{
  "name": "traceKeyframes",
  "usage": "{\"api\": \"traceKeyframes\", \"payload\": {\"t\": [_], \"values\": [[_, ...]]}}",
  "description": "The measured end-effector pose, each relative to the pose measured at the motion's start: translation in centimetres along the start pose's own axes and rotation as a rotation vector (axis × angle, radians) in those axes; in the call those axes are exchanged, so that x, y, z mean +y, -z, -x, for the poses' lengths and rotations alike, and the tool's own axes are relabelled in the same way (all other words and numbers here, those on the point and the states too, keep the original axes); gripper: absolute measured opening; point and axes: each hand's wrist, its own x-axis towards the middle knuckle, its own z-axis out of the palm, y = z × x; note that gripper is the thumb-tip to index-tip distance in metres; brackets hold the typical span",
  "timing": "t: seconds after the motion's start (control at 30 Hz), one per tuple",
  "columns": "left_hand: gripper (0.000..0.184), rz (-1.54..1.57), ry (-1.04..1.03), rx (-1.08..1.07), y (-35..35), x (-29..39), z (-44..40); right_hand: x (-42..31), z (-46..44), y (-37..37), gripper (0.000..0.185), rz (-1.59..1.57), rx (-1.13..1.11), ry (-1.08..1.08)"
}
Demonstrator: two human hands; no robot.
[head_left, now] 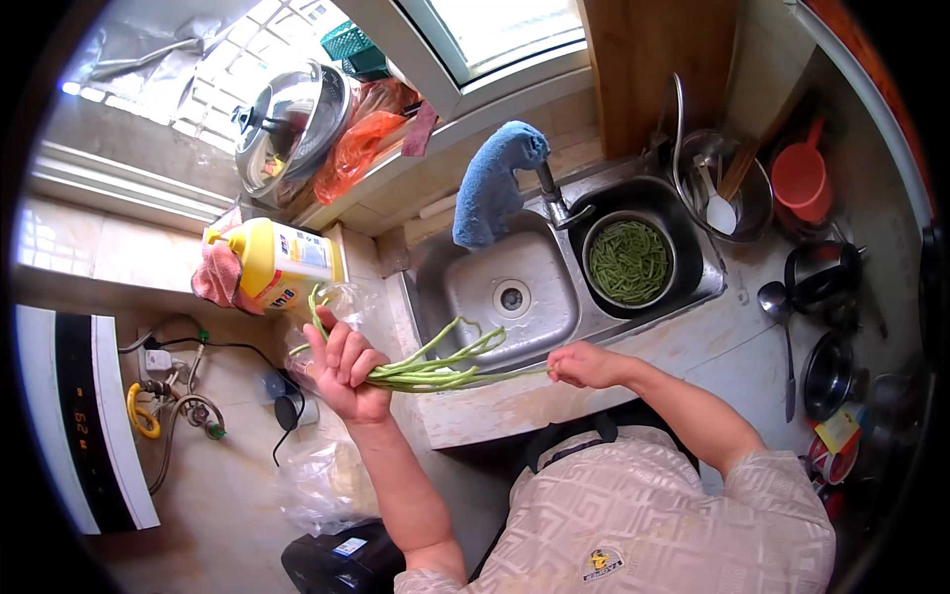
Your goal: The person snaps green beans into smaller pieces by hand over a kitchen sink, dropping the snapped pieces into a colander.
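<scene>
My left hand (pixel 348 368) is closed around a bunch of long green beans (pixel 435 374), which stick out to the right over the counter's front edge. Some bean ends also poke up above the fingers. Pinched in my right hand (pixel 584 365) is the far tip of one bean, stretched out from the bunch. Behind the hands, a metal pot (pixel 591 272) full of cut green bean pieces (pixel 629 262) stands in the right sink basin (pixel 683 223). The left sink basin (pixel 465 287) shows its drain.
A blue cloth (pixel 490 188) drapes over the faucet (pixel 556 206). To the left stand a yellow jug (pixel 282 262) and a pink cloth (pixel 220 275). On the right are a metal bowl (pixel 757 203), a red dipper (pixel 802 178), a ladle (pixel 776 302) and several pans.
</scene>
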Motion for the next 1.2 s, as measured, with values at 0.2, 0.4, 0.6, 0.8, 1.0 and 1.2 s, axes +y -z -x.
{"api": "traceKeyframes", "payload": {"t": [0.2,0.4,0.6,0.8,1.0,1.2], "values": [[0.044,-0.046,-0.001,0.029,0.7,-1.6,0.4,3.3,-0.7,0.4,0.017,-0.189,0.023,-0.151],[0.043,0.013,-0.032,0.025,-0.6,-0.5,0.4,2.5,1.4,0.0,0.022,0.929,0.037,-0.063],[0.044,0.011,0.020,-0.023,-3.0,-1.7,0.4,-2.8,-3.3,-0.1,0.030,-0.772,0.182,0.029],[0.043,0.070,0.018,-0.049,-4.0,-2.3,0.9,-5.5,-4.5,-4.0,0.019,-0.511,0.213,0.112],[0.040,0.109,-0.033,-0.032,-3.2,-1.0,1.5,-5.7,-2.7,-4.0,0.024,-0.516,-0.071,0.049],[0.039,0.166,-0.077,-0.025,-2.2,-0.3,1.9,-4.2,-1.8,-5.6,0.018,-0.350,-0.180,0.052]]}}
